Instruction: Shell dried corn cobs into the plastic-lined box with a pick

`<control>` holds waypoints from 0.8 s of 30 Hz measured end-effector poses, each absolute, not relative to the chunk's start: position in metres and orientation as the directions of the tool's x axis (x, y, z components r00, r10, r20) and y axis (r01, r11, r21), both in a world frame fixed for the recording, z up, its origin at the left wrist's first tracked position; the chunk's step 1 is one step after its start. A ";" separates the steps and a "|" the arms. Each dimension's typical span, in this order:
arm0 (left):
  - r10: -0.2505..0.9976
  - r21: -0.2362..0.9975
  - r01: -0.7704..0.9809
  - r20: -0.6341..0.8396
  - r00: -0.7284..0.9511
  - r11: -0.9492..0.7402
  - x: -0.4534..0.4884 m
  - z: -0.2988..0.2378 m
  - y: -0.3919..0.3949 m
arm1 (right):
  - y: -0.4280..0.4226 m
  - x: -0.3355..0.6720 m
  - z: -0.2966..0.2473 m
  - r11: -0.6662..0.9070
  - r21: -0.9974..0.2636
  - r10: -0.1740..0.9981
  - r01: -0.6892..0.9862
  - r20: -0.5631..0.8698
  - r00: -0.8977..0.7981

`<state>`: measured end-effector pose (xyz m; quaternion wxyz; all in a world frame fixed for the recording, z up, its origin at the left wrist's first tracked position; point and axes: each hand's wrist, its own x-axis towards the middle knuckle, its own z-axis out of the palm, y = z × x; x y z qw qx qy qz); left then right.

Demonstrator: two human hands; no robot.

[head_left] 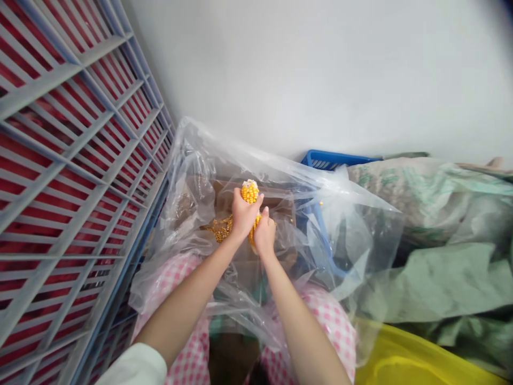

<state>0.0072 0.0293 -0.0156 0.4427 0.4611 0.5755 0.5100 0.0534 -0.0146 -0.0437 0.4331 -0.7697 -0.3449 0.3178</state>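
My left hand (243, 215) is closed around an ear of corn (250, 191), whose yellow kernels and pale end stick out above the fingers. Against it, slightly lower and to the right, my right hand (265, 231) grips yellow corn (253, 236) too. Whether this is the same ear or a second one, I cannot tell. Both hands are over a clear plastic sheet or bag (192, 176) spread across my lap and over brown cardboard (280, 200). Loose kernels (221, 229) lie heaped in the plastic, left of my hands.
Grey slatted crates (76, 155) with red behind the slats rise close on the left. A white wall (312, 69) stands ahead. To the right are a blue basket (340, 159), pale woven sacks (433, 192) and a yellow tub (404, 353). My knees in pink checks lie under the plastic.
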 end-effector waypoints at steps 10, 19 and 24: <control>0.984 0.981 0.157 -0.085 -0.159 0.110 -0.001 -0.024 0.037 | -0.009 0.050 -0.051 -0.436 -0.889 0.811 0.141 -0.320 0.490; 0.972 0.979 -0.037 -0.205 -0.113 0.202 0.004 0.000 0.033 | -0.025 0.053 -0.021 -0.304 -0.818 0.878 0.489 -0.042 0.476; 0.952 0.914 -0.269 -0.301 0.052 0.304 0.011 0.003 0.032 | -0.024 0.053 -0.021 -0.360 -0.752 0.864 0.552 -0.046 0.501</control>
